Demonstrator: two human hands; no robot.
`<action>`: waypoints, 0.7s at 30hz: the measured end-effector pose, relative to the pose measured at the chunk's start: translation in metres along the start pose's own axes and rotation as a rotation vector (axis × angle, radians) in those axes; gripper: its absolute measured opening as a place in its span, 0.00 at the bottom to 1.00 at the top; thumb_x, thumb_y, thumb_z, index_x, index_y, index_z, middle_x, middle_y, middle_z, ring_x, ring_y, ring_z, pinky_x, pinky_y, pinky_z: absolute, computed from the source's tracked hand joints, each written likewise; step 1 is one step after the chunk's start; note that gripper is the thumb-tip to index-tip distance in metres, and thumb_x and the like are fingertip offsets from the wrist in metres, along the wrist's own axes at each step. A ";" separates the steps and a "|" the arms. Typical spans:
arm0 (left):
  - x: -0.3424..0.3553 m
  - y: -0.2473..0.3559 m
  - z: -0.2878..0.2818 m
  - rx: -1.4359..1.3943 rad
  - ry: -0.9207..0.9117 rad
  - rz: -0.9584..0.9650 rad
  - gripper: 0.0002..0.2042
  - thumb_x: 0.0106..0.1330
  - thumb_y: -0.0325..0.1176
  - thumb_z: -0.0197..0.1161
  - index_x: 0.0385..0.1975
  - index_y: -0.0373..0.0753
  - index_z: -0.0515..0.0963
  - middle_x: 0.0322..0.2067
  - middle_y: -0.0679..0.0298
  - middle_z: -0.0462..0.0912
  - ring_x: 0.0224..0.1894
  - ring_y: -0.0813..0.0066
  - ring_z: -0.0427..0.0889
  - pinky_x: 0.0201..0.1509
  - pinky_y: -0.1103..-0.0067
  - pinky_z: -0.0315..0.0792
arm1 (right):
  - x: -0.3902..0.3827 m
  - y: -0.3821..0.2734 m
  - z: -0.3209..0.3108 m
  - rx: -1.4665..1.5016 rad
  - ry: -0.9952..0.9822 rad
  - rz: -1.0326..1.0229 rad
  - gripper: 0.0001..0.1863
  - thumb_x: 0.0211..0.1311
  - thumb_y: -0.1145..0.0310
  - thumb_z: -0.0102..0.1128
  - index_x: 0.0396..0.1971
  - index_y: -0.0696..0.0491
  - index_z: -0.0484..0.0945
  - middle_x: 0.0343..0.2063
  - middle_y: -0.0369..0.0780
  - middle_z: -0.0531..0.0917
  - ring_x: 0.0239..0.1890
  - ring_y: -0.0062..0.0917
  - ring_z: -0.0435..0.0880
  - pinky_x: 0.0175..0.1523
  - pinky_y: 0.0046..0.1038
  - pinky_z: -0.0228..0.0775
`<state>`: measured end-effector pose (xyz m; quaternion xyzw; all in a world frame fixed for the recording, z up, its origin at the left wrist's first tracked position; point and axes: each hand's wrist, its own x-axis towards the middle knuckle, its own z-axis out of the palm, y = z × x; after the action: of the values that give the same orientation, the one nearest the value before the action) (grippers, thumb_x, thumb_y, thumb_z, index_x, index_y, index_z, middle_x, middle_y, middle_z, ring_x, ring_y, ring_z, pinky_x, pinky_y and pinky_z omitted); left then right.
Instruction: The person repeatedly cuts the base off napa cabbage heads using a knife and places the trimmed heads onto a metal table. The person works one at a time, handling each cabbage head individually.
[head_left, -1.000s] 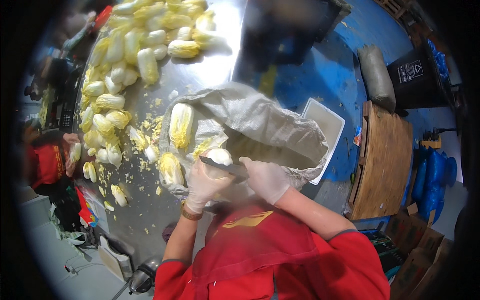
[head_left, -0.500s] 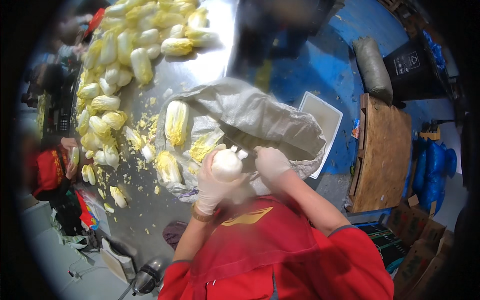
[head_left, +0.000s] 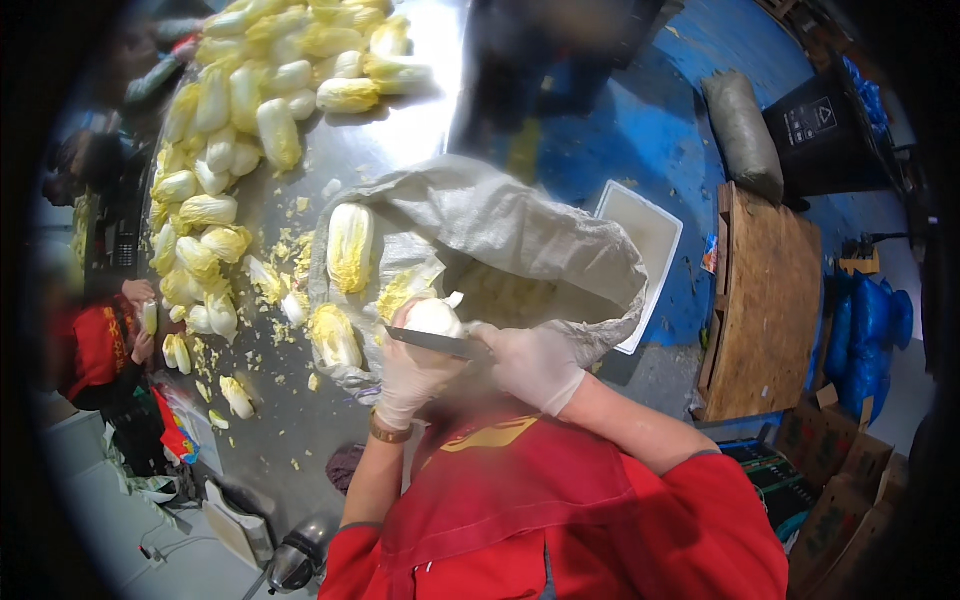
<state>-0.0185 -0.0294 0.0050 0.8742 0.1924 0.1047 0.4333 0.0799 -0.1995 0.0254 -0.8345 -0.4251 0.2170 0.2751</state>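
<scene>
In a white glove, my left hand (head_left: 412, 378) is wrapped round a napa cabbage (head_left: 436, 316) with its pale stem end facing up. My right hand (head_left: 532, 366), also gloved, grips a knife (head_left: 428, 341); its handle is hidden in the fist, and the dark blade lies across the near side of the cabbage. Both hands are over the near edge of an open woven sack (head_left: 485, 190). Cabbage leaves (head_left: 410, 285) and two more cabbages, one upright in view (head_left: 349, 248) and one nearer (head_left: 335, 336), lie on its left side.
A metal table (head_left: 265, 430) carries a heap of napa cabbages (head_left: 245, 95) and scattered leaf scraps. Beyond the sack is a white tub (head_left: 655, 240). Farther right are a wooden pallet (head_left: 765, 310), a stuffed sack (head_left: 742, 135) and a black bin (head_left: 830, 130). Another person (head_left: 95, 350) works at left.
My right hand has come left and nearer, bringing the knife blade across the cabbage. The cabbage has tilted in my left hand, and the white piece sticking up from its end is lower.
</scene>
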 end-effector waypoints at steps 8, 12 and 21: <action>0.000 0.011 -0.002 -0.064 -0.012 -0.169 0.35 0.38 0.39 0.79 0.50 0.35 0.72 0.44 0.55 0.79 0.46 0.60 0.80 0.52 0.70 0.74 | 0.008 0.000 0.011 -0.037 0.008 0.040 0.13 0.54 0.68 0.57 0.41 0.49 0.72 0.22 0.41 0.82 0.23 0.37 0.83 0.26 0.37 0.73; -0.005 0.003 -0.001 -0.095 0.024 -0.178 0.35 0.38 0.39 0.79 0.49 0.35 0.73 0.43 0.56 0.80 0.45 0.61 0.81 0.51 0.71 0.74 | 0.011 -0.005 0.009 -0.029 0.012 0.074 0.05 0.58 0.69 0.52 0.33 0.50 0.73 0.21 0.44 0.82 0.23 0.39 0.84 0.27 0.39 0.75; -0.007 0.024 0.008 -0.138 0.067 -0.062 0.37 0.40 0.39 0.81 0.52 0.36 0.70 0.42 0.57 0.81 0.42 0.64 0.82 0.49 0.72 0.76 | 0.027 0.037 0.007 -0.011 -0.077 0.277 0.10 0.59 0.68 0.50 0.39 0.50 0.77 0.27 0.47 0.85 0.30 0.43 0.85 0.37 0.43 0.77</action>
<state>-0.0163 -0.0513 0.0190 0.8320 0.2261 0.1336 0.4887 0.1126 -0.1931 -0.0072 -0.8777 -0.3175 0.2823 0.2215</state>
